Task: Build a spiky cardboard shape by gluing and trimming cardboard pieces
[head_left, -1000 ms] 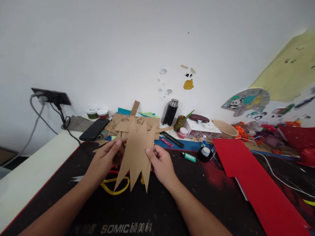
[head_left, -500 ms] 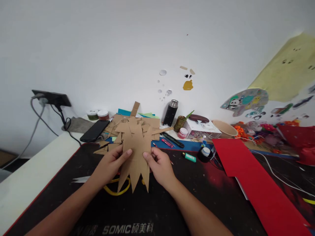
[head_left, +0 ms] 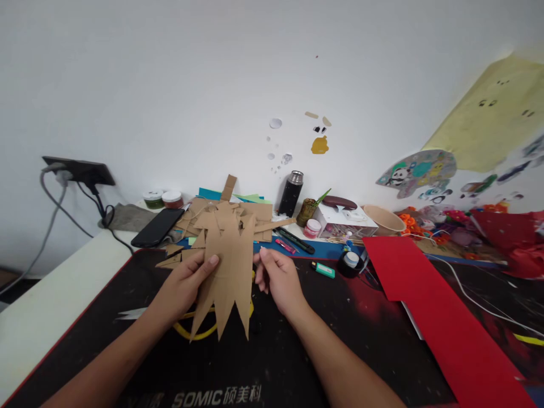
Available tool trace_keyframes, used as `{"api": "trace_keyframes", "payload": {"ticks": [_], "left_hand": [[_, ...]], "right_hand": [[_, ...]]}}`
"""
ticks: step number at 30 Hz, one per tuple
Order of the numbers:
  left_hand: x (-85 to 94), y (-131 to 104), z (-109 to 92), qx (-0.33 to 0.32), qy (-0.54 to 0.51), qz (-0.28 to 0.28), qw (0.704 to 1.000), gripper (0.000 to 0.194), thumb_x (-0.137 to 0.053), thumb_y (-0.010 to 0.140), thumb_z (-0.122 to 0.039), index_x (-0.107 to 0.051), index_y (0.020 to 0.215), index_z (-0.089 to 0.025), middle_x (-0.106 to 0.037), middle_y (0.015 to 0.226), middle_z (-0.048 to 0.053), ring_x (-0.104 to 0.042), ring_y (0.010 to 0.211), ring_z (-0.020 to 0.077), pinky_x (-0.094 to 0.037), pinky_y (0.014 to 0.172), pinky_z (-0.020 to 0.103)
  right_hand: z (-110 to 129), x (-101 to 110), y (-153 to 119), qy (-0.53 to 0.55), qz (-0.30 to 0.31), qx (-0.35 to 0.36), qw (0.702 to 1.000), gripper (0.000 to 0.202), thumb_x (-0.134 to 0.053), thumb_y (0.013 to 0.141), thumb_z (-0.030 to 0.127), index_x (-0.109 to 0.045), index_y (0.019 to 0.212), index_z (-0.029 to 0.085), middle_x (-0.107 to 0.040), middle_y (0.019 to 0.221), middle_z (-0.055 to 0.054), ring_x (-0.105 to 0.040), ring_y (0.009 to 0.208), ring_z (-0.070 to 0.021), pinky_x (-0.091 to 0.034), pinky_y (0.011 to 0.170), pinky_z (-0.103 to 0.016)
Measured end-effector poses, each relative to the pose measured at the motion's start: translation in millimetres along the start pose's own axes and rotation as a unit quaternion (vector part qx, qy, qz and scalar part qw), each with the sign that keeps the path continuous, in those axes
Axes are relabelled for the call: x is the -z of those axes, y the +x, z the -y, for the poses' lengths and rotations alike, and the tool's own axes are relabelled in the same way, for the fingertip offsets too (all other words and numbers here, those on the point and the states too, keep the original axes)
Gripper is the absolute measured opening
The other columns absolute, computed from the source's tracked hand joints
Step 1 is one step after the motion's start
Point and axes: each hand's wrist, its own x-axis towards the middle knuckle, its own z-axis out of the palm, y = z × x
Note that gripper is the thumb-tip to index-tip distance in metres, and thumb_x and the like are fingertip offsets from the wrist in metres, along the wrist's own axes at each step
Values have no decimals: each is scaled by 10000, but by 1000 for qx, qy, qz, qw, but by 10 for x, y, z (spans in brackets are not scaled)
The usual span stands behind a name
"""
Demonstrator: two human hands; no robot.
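The left hand [head_left: 187, 279] pinches a spiky-ended cardboard piece [head_left: 229, 266] between thumb and fingers; the right hand [head_left: 281, 280], half-open with nothing visibly gripped, hovers just beside it.

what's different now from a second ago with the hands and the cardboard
The right hand has let go of the jagged cardboard piece and moved just off its right edge. The left hand keeps its grip. The black flask and red sheet stayed put.
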Motion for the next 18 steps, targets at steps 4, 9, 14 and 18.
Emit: {"api": "trace_keyframes", "payload": {"ticks": [4, 9, 14, 18], "left_hand": [[27, 6, 61, 14, -4, 12, 1000, 461, -920, 677, -642, -839, 867, -230, -834, 838, 75, -735, 727, 284, -598, 656, 338], [20, -14, 92, 67, -31, 47, 996, 475, -938, 669, -618, -843, 921, -227, -836, 821, 91, -762, 733, 296, -592, 616, 325], [-17, -40, 84, 95, -44, 74, 992, 440, -934, 687, -588, -844, 920, -226, -840, 830, 101, -758, 689, 288, -592, 584, 328], [-21, -51, 101, 101, -51, 89, 990, 441, -935, 689, -597, -844, 927, -238, -839, 833, 93, -766, 714, 284, -602, 611, 324]], "right_hand": [[19, 36, 46, 63, -28, -18, 997, 540, -719, 860, 715, -712, 900, 177, -575, 542, 49, -450, 385, -88, -301, 363, -201], [37, 34, 54, 128, -22, -42, 991, 551, -769, 812, 727, -682, 882, 188, -569, 540, 56, -447, 376, -86, -284, 344, -195], [31, 31, 58, 145, -19, -52, 988, 574, -781, 797, 737, -580, 727, 204, -564, 549, 48, -443, 378, -79, -259, 341, -197], [36, 19, 47, 152, -19, -74, 985, 587, -791, 781, 739, -555, 703, 208, -544, 547, 52, -429, 389, -75, -252, 345, -196]]}}
